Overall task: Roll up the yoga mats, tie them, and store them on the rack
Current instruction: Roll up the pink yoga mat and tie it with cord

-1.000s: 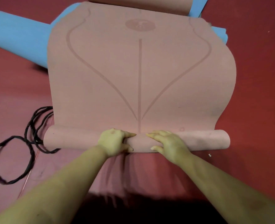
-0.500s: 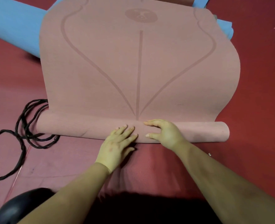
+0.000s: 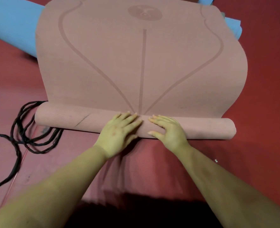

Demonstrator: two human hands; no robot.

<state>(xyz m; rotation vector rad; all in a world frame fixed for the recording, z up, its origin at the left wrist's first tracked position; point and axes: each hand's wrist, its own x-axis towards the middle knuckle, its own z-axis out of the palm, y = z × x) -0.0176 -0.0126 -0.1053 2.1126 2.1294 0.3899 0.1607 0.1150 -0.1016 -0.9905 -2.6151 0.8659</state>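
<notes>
Both the left hand (image 3: 119, 132) and the right hand (image 3: 168, 130) press flat, fingers straight, on the middle of the pink mat's roll (image 3: 70, 120), whose long axis runs left-right across the red floor (image 3: 259, 145), unrolled mat ahead.

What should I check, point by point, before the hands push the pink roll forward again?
1. Both hands flat on the rolled part: ok; left hand and right hand press the pink mat roll near its middle.
2. Roll even in thickness along its width: ok, as far as visible.
3. Flat part ahead free of wrinkles: ok.
4. Black cord clear of the roll: not ok; it lies against the roll's left end.
5. Blue mat out of the path: not ok; the pink mat lies over it.
</notes>
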